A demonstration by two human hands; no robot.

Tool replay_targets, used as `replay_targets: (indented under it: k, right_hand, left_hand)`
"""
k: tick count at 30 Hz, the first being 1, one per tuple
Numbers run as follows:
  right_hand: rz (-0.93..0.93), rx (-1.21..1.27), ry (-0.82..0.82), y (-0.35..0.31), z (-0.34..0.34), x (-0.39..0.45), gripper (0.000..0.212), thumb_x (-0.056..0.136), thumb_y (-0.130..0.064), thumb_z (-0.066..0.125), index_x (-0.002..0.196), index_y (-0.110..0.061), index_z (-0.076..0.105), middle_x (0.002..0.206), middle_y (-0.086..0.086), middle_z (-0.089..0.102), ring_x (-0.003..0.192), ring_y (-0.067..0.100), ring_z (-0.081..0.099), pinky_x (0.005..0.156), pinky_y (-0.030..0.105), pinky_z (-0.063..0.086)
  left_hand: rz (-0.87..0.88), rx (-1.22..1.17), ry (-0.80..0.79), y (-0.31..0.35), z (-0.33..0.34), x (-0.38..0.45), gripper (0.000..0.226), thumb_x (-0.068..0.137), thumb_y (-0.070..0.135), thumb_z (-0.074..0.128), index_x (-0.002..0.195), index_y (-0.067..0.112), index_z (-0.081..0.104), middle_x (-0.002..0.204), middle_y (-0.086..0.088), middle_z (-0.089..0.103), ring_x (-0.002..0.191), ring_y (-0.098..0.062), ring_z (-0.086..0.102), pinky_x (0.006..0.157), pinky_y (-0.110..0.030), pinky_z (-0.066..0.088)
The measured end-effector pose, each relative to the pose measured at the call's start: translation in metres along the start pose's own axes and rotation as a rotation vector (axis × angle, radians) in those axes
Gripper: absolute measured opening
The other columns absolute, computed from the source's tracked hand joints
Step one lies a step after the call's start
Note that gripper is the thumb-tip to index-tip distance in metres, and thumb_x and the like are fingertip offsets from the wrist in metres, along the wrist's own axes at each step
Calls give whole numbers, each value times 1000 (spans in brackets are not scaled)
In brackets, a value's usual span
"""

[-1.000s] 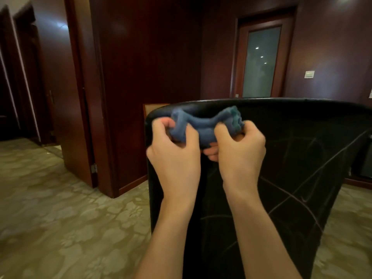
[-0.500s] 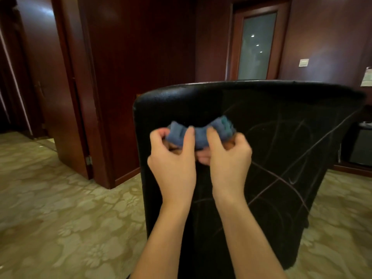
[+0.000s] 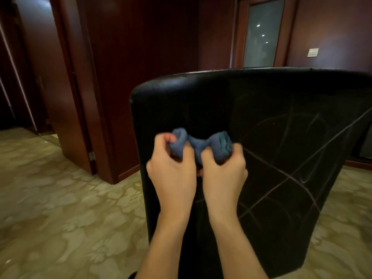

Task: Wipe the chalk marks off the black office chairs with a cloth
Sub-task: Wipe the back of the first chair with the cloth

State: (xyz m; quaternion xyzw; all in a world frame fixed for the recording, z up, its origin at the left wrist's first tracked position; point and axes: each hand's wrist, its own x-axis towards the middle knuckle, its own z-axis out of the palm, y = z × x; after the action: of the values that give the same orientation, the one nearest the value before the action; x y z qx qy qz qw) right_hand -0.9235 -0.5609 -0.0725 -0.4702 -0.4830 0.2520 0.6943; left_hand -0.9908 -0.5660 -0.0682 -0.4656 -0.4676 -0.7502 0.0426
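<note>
The back of a black office chair (image 3: 261,93) fills the middle and right of the view. Faint chalk lines (image 3: 285,178) cross its right half in curves and long diagonals. A bunched blue cloth (image 3: 199,142) is held in front of the chair back, left of the marks. My left hand (image 3: 173,174) grips its left end and my right hand (image 3: 223,174) grips its right end, fingers curled round it. The hands sit side by side, almost touching. Whether the cloth touches the chair I cannot tell.
Dark red wood panels and a door frame (image 3: 80,97) stand to the left, with an opening beyond. A frosted glass door (image 3: 261,33) and a wall switch (image 3: 313,52) are behind the chair. Patterned beige carpet (image 3: 60,208) covers the floor.
Both hands with the cloth have dropped from the chair's top edge to lower down its back. The view has tilted down, so more of the chair back shows.
</note>
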Motion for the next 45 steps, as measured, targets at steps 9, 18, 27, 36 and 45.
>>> replay_targets:
  k: [9,18,27,36,45]
  right_hand:
    - [134,-103,-21,52,-5,-35,12,85,-31,68,87,-32,56,83,-6,66,78,6,66,77,37,58]
    - [-74,7,-202,-10,-23,10,9,92,-26,67,96,-26,59,86,-3,72,64,7,72,60,23,58]
    - [162,-194,-138,90,-23,-41,12,92,-33,65,98,-23,59,82,-2,69,58,4,68,64,25,57]
    - [364,-156,-96,139,-24,-69,10,90,-27,67,88,-28,58,87,-4,68,82,13,69,70,25,54]
    - [150,190,-118,74,-26,-34,9,91,-17,68,97,-21,61,87,-2,71,78,5,71,64,21,57]
  left_hand:
    - [-188,-67,-94,-53,-18,-50,16,91,18,69,92,26,55,78,8,66,69,-6,66,58,-29,55]
    - [-28,-112,-67,0,-9,3,22,91,13,69,89,24,51,68,15,56,62,6,59,52,-14,47]
    - [-198,16,-202,-86,-31,-83,14,92,24,65,94,26,52,79,10,62,68,-5,65,55,-26,54]
    - [-530,34,-153,-113,-34,-129,23,91,20,70,96,34,53,89,4,68,77,-5,69,65,-42,62]
    - [-350,-211,-98,-65,-20,-80,18,93,13,68,97,25,56,89,9,68,81,-14,72,61,-38,61]
